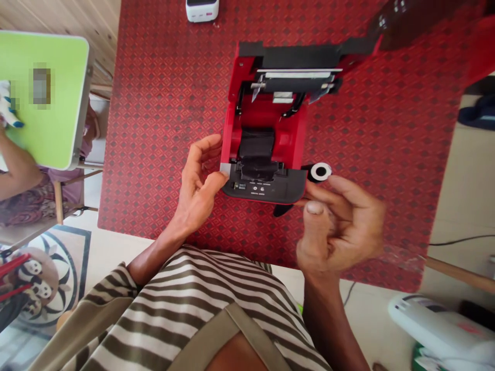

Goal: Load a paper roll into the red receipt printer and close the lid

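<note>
A red and dark grey receipt printer (pixel 266 139) stands on the red patterned tablecloth (pixel 162 103) with its lid swung open and its black paper bay showing. My left hand (pixel 199 185) rests against the printer's front left corner, thumb on the corner and fingers spread and curved. My right hand (pixel 338 226) is at the printer's front right, fingers curled round a small roll (pixel 320 171) with a white face and black core; a dark piece shows under the fingers.
A white device (pixel 202 9) sits at the table's far edge. A green tabletop (pixel 50 93) and another person's arm (pixel 15 165) are at the left. A white appliance (pixel 436 324) lies on the floor at the right, near a cable.
</note>
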`<state>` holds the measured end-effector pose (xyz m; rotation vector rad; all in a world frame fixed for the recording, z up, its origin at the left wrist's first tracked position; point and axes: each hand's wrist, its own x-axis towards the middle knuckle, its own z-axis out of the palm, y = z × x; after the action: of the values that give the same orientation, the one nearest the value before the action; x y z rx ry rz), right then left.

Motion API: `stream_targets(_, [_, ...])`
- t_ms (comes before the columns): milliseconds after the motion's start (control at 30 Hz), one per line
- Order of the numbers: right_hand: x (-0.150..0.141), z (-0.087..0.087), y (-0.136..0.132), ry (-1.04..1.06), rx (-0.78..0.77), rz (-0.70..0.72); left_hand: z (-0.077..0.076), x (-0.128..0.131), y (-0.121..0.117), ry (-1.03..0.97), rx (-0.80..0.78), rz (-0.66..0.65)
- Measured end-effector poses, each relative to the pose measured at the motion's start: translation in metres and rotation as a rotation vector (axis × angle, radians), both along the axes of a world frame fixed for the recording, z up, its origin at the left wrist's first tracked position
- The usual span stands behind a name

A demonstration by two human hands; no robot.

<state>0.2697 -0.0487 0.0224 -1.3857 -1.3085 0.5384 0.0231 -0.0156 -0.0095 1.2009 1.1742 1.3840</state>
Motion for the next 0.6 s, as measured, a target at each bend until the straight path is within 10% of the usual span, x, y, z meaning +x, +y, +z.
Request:
stream_targets(300, [0.009, 0.041, 0.063, -0.626, 0.304, 0.17, -0.013, 0.005, -0.001, 0.178, 0.101, 0.022])
stream_targets(600, [-0.028, 0.061, 0.131, -1.041, -0.127, 0.673, -0.026, -0.005, 0.002, 0.241, 0.199, -0.089])
